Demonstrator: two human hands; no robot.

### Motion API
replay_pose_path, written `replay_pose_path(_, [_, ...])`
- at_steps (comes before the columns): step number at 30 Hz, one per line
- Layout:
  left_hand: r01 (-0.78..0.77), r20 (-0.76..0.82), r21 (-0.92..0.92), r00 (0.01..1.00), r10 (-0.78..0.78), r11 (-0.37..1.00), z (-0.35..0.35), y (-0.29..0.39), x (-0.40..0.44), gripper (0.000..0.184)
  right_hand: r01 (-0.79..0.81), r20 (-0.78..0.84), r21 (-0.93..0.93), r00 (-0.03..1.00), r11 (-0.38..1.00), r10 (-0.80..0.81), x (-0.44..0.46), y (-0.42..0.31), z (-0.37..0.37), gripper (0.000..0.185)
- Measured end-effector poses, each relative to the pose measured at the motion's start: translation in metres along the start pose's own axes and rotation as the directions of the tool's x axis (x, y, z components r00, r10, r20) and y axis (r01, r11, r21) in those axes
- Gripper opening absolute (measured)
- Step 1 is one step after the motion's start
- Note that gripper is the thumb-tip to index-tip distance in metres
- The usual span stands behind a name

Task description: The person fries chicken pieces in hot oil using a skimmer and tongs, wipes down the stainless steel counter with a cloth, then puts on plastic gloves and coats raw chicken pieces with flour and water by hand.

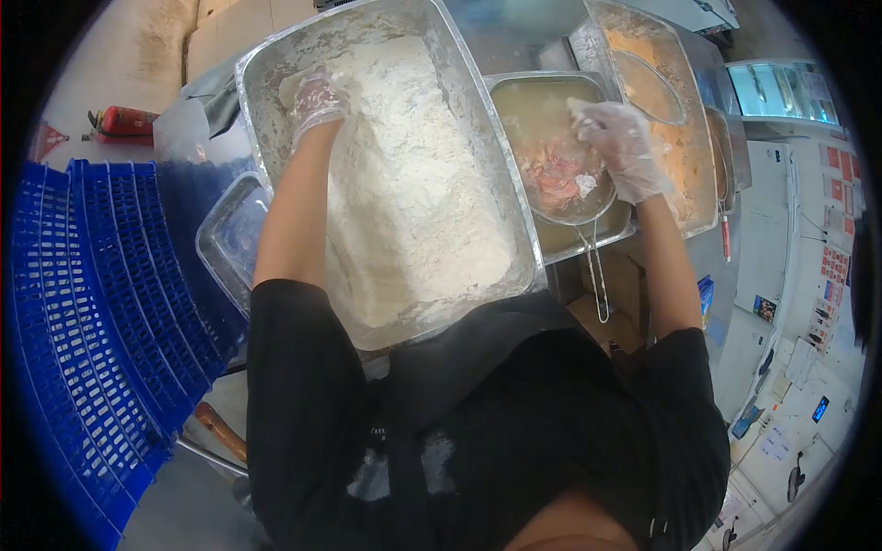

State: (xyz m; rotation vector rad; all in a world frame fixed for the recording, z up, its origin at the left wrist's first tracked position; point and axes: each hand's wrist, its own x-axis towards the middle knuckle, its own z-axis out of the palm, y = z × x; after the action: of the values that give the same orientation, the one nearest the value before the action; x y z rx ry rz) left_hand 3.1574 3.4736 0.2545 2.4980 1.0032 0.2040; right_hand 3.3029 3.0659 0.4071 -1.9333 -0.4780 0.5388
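My left hand (318, 99), in a clear plastic glove dusted white, is down in the flour (418, 184) at the far left of a large metal tub (482, 92). Flour hides its fingertips. On the right, my gloved right hand (617, 147) is over the rim of a wire strainer (594, 209) with its fingers curled; I cannot make out what is in them. Pink raw meat pieces (556, 174) lie in the strainer, one patch whitened with flour. The strainer rests in cloudy liquid (528, 101) in a smaller metal pan (496, 81).
Right of the pan stands a metal tray (597, 23) of orange-coated contents (634, 50), with another strainer (682, 118) in it. Blue plastic baskets (101, 303) stack at left, near an empty-looking clear container (230, 230). A fire extinguisher (127, 124) is beyond.
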Motion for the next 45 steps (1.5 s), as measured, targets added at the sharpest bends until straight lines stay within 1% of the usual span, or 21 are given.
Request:
replay_pose_path(2, [-0.033,-0.014,0.01,0.999,0.033,0.999,-0.016,0.014,-0.01,0.061,0.379,0.28,-0.576,0.924,0.724,-0.261,0.004,0.011,0.003,0.028])
replay_pose_path(4, [0.136,0.106,0.005,0.985,-0.135,0.991,-0.04,0.034,-0.023,0.055,0.2,0.198,-0.434,0.972,0.879,-0.123,-0.009,-0.016,0.016,0.028])
replay_pose_path(6, [0.076,0.109,0.003,0.991,-0.076,0.997,-0.026,0.012,-0.021,0.053,-0.005,0.148,-0.259,0.988,0.966,0.045,-0.019,-0.031,0.02,0.029])
replay_pose_path(8, [0.011,0.104,0.003,0.994,-0.012,1.0,-0.034,0.011,-0.03,0.05,0.576,0.228,-0.65,0.77,0.496,-0.596,-0.02,-0.033,0.014,0.029])
replay_pose_path(11, [0.013,0.015,0.149,1.0,-0.016,0.989,-0.059,0.032,-0.064,0.049,0.404,0.068,-0.533,0.896,0.744,-0.439,-0.031,-0.049,0.04,0.027])
replay_pose_path(13, [0.074,0.222,-0.045,0.973,-0.062,0.996,-0.07,0.034,-0.081,0.058,0.394,0.129,-0.495,0.914,0.774,-0.384,-0.038,-0.068,0.068,0.027])
replay_pose_path(15, [0.097,0.202,-0.028,0.975,-0.09,0.995,-0.067,0.045,-0.116,0.062,0.376,0.198,-0.464,0.926,0.802,-0.321,-0.048,-0.074,0.088,0.028])
replay_pose_path(20, [0.145,0.514,0.029,0.847,-0.139,0.989,-0.035,0.011,-0.213,0.081,0.74,0.501,-0.397,0.67,0.543,-0.547,-0.055,-0.019,0.136,0.035])
replay_pose_path(22, [0.189,0.612,0.067,0.768,-0.19,0.98,-0.042,0.013,-0.231,0.08,0.642,0.653,-0.641,0.744,0.422,-0.14,-0.052,0.021,0.163,0.043])
replay_pose_path(24, [0.236,0.697,0.103,0.676,-0.239,0.966,-0.044,0.022,-0.257,0.079,0.607,0.675,-0.738,0.683,0.295,0.281,-0.055,0.02,0.181,0.049])
replay_pose_path(26, [0.025,0.713,0.241,0.673,-0.194,0.97,-0.037,0.042,-0.285,0.073,0.598,0.686,-0.728,0.646,0.337,0.336,-0.075,0.029,0.196,0.048])
replay_pose_path(28, [0.035,0.738,0.187,0.654,-0.164,0.982,-0.016,0.047,-0.306,0.074,0.583,0.695,-0.719,0.607,0.378,0.385,-0.094,0.031,0.206,0.047])
replay_pose_path(30, [0.043,0.763,0.13,0.633,-0.128,0.991,-0.011,0.056,-0.314,0.074,0.769,0.799,-0.567,0.426,0.295,0.424,-0.112,0.029,0.212,0.033])
replay_pose_path(32, [0.414,0.753,-0.245,0.651,-0.097,0.876,-0.022,0.073,-0.311,0.071,0.654,0.79,-0.613,0.508,0.444,0.342,-0.125,0.036,0.215,0.03])
replay_pose_path(33, [0.413,0.749,-0.248,0.656,-0.097,0.876,0.008,0.068,-0.307,0.071,0.521,0.756,-0.62,0.598,0.587,0.268,-0.126,0.037,0.217,0.027])
replay_pose_path(35, [0.489,0.659,-0.154,0.698,-0.279,0.858,0.087,0.042,-0.292,0.069,0.424,0.749,-0.622,0.567,0.659,0.342,-0.122,0.024,0.216,0.037])
replay_pose_path(36, [0.489,0.66,-0.152,0.697,-0.28,0.859,0.076,0.048,-0.279,0.069,0.425,0.733,-0.596,0.635,0.681,0.244,-0.118,0.031,0.216,0.045])
replay_pose_path(38, [-0.149,0.777,0.099,0.629,0.017,0.984,0.033,0.073,-0.251,0.06,0.425,0.7,-0.57,0.699,0.703,0.146,-0.108,0.047,0.214,0.054])
replay_pose_path(40, [0.049,0.667,-0.005,0.744,-0.033,0.999,0.022,0.072,-0.244,0.061,0.045,0.509,-0.228,0.857,0.973,0.079,-0.095,0.061,0.209,0.064])
replay_pose_path(44, [0.3,0.46,-0.2,0.869,-0.181,0.933,-0.016,0.063,-0.225,0.064,0.038,0.392,-0.262,0.917,0.964,0.07,-0.072,0.017,0.189,0.066])
replay_pose_path(45, [0.326,0.426,-0.215,0.88,-0.212,0.921,-0.02,0.063,-0.22,0.065,0.12,0.467,-0.437,0.877,0.892,0.111,-0.066,0.024,0.187,0.076])
